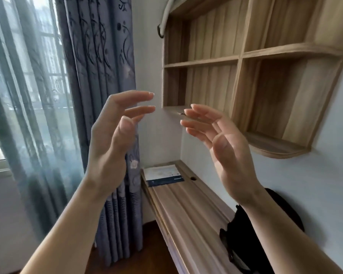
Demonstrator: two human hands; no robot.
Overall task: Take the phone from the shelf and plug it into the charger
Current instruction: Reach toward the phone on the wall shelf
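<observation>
My left hand [115,135] and my right hand [220,143] are both raised in front of me, palms facing each other, fingers apart, holding nothing. Behind them hangs a wooden wall shelf [240,58] with several compartments that look bare from here. The right hand's fingertips overlap the shelf's lower left corner in the picture. I see no phone and no charger in the head view. A thin dark-tipped thing pokes out at the shelf's lower left edge behind my right fingers; I cannot tell what it is.
A long wooden desk [186,210] runs along the white wall below the shelf, with a cable hole. A white and dark-blue booklet [162,175] lies at its far end. A black bag [249,240] sits on the desk near my right forearm. Purple curtains [99,56] hang left.
</observation>
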